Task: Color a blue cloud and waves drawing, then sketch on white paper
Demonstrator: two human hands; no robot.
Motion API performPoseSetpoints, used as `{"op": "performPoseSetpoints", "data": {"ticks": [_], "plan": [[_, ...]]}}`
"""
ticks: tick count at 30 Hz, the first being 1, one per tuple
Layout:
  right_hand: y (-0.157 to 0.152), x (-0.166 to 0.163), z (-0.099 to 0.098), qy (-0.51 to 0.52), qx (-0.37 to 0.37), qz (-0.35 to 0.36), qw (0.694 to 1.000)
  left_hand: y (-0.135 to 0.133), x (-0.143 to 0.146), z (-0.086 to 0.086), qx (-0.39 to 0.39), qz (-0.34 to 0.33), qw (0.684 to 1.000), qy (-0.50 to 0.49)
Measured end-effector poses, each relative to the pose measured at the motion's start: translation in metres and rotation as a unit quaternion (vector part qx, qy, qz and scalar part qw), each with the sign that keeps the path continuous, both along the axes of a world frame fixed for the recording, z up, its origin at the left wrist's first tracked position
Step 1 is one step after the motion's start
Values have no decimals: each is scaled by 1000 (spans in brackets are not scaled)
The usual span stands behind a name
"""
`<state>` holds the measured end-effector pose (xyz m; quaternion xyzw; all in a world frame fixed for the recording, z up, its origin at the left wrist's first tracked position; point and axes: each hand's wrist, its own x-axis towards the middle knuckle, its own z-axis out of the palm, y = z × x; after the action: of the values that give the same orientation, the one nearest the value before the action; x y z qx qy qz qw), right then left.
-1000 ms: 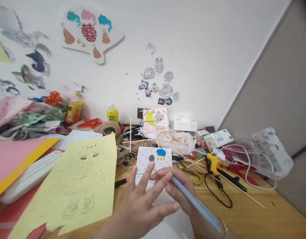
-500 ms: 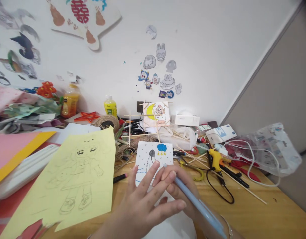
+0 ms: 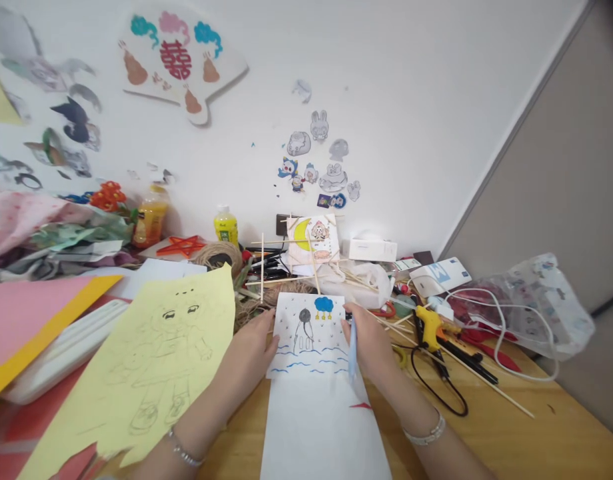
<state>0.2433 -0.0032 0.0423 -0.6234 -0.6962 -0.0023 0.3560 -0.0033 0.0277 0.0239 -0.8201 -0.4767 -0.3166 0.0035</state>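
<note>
A small white card (image 3: 311,337) drawn with a grey figure, a blue cloud and blue waves lies on a white sheet (image 3: 322,427) on the wooden table. My left hand (image 3: 251,350) rests at the card's left edge, fingers curled against it. My right hand (image 3: 369,343) is at the card's right edge, closed round a light blue pen (image 3: 352,347) that points down along that edge. Both wrists wear a bracelet.
A yellow sheet with a pencil figure (image 3: 156,363) lies to the left, over pink and orange paper (image 3: 31,320). Behind the card are twine (image 3: 219,257), wooden sticks (image 3: 286,267), bottles and a second drawn card (image 3: 311,240). A yellow glue gun (image 3: 429,327), cables and a plastic bag (image 3: 531,303) sit right.
Both hands have moved apart from over the card to its left and right edges, uncovering the drawing. The pen has swung from pointing lower right to nearly upright.
</note>
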Motion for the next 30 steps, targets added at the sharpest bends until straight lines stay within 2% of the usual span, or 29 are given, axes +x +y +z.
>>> {"op": "performPoseSetpoints", "data": {"ticks": [6,11,13,16,19,21,24,30], "plan": [[1,-3,-7,-86,-107,-63,988,9,-2,-11,-45,28,998,16],[1,-4,-9,-91,-101,-61,989,13,1,-17,-60,21,998,8],[4,-2,-14,-50,-79,-43,995,14,2,-19,-65,13,998,-6],[11,0,-28,68,-32,-8,997,15,2,-21,-67,1,997,-38],[16,1,-43,201,12,20,979,15,0,-21,-55,-6,996,-68],[17,-2,-49,244,17,30,969,14,0,-20,-36,-12,996,-79],[13,-8,-46,238,6,43,970,14,3,-21,4,-34,996,-82],[7,-13,-21,290,30,75,954,11,6,-14,94,-79,988,-88]]}}
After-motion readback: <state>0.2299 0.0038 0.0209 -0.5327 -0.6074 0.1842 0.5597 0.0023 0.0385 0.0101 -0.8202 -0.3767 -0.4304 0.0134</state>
